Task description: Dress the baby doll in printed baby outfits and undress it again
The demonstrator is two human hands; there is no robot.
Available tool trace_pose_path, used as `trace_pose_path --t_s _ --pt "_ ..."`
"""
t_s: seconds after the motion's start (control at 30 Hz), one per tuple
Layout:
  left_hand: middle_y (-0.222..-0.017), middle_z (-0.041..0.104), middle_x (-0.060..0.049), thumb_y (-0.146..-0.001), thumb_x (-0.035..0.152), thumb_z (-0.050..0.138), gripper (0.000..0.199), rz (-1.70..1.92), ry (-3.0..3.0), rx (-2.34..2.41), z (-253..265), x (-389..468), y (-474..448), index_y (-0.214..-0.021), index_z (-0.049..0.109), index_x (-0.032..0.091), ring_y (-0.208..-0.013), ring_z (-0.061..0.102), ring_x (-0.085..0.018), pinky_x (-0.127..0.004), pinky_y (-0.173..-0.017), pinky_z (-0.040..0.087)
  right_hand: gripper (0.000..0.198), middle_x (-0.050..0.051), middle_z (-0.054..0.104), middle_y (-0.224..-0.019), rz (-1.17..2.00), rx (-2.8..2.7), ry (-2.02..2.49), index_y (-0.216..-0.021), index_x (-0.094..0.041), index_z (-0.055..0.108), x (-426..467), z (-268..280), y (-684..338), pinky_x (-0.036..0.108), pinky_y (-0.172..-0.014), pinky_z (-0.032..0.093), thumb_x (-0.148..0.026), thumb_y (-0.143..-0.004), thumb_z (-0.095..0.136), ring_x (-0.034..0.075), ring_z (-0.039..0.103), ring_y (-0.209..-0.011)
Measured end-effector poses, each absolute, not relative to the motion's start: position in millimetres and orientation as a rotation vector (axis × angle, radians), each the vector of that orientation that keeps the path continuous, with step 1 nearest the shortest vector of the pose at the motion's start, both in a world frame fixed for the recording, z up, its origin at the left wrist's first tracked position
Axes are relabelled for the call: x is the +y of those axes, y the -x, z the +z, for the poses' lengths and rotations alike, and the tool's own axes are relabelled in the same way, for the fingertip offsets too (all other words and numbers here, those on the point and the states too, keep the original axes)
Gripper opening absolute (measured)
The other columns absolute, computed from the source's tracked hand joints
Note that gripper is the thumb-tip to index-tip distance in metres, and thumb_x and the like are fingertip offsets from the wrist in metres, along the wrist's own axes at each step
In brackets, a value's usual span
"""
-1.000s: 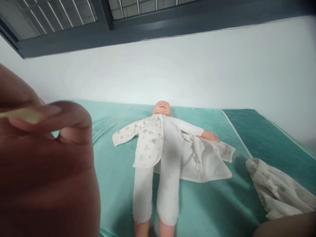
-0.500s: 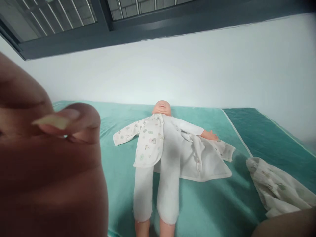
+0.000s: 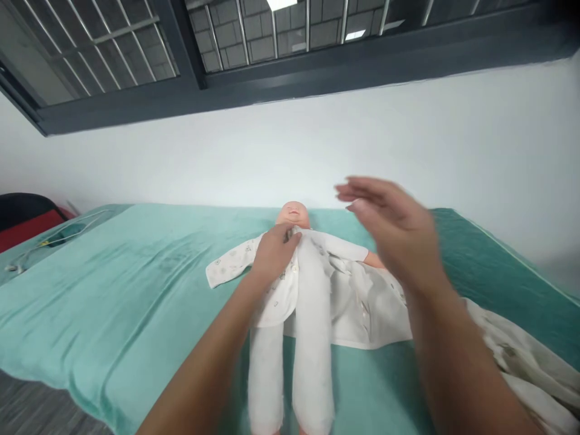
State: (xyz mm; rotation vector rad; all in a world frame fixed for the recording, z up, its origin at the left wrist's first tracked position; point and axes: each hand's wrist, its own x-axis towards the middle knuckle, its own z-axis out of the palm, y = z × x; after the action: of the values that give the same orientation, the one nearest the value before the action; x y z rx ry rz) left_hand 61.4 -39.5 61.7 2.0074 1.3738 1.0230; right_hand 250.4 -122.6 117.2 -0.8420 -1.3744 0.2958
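A baby doll point(image 3: 293, 214) lies on its back, head away from me, in white leggings point(image 3: 312, 362). A patterned white baby jacket point(image 3: 281, 308) covers one side of its chest, with that sleeve spread out on the left. My left hand point(image 3: 274, 252) is on the jacket near the collar, thumb and fingers closed at its front edge; the fingertips are partly hidden. Over the doll's other arm, my right hand point(image 3: 399, 232) is raised in the air, slightly blurred, fingers stretched out and holding nothing. Below it lies the jacket's opened panel point(image 3: 371, 320).
A green sheet point(image 3: 113, 284) covers the bed, with a darker green strip point(image 3: 489, 260) on the right. Crumpled patterned cloth point(image 3: 530, 356) lies at the lower right. A cable point(image 3: 54, 238) and a black-and-red object point(image 3: 29, 220) are at the far left. A white wall point(image 3: 226, 163) stands behind.
The hand that filled the left foreground is gone from there. My left hand is now at the jacket's collar and my right hand has come up on the right. The view has tilted up.
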Motion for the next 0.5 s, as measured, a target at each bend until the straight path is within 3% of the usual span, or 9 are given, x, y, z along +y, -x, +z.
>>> trace_pose_path --t_s 0.13,0.3,0.4,0.5 --pt "-0.133 0.063 -0.007 -0.091 0.036 0.049 0.038 0.718 -2.257 1.402 68.2 -22.5 -75.0 -0.123 0.062 0.019 -0.125 0.056 -0.024 -0.037 -0.107 0.041 0.027 0.005 0.070 -0.113 -0.017 -1.662 1.358 -0.114 -0.025 0.067 -89.2 83.9 -269.1 0.043 -0.099 0.047 -0.035 -0.094 0.051 0.024 0.064 -0.109" --pt "-0.130 0.062 -0.012 -0.094 0.033 0.045 0.037 0.339 -2.727 1.375 86.9 -32.4 -103.5 -0.123 0.059 0.015 -0.125 0.054 -0.028 -0.042 -0.107 0.040 0.038 0.009 0.061 -0.133 0.227 -1.794 1.951 -0.127 -0.022 0.060 -64.5 35.2 -307.3 0.039 -0.093 0.046 -0.033 -0.093 0.045 0.028 0.058 -0.119" --pt "-0.117 0.066 -0.014 -0.092 0.030 0.050 0.030 -0.019 -3.039 1.220 85.7 -40.6 -133.6 -0.114 0.062 0.014 -0.115 0.058 -0.031 -0.049 -0.102 0.041 0.035 0.011 0.070 -0.113 0.389 -1.751 2.096 -0.110 -0.020 0.067 -67.6 14.5 -321.4 0.035 -0.083 0.046 -0.036 -0.094 0.041 0.027 0.064 -0.101" --pt "-0.118 0.064 -0.013 -0.089 0.029 0.055 0.030 -0.227 -3.070 1.040 71.4 -42.5 -164.8 -0.116 0.059 0.015 -0.112 0.058 -0.029 -0.043 -0.093 0.047 0.035 0.008 0.073 -0.099 0.416 -1.725 2.044 -0.096 -0.022 0.069 -72.4 5.2 -324.8 0.029 -0.077 0.045 -0.039 -0.095 0.039 0.021 0.065 -0.089"
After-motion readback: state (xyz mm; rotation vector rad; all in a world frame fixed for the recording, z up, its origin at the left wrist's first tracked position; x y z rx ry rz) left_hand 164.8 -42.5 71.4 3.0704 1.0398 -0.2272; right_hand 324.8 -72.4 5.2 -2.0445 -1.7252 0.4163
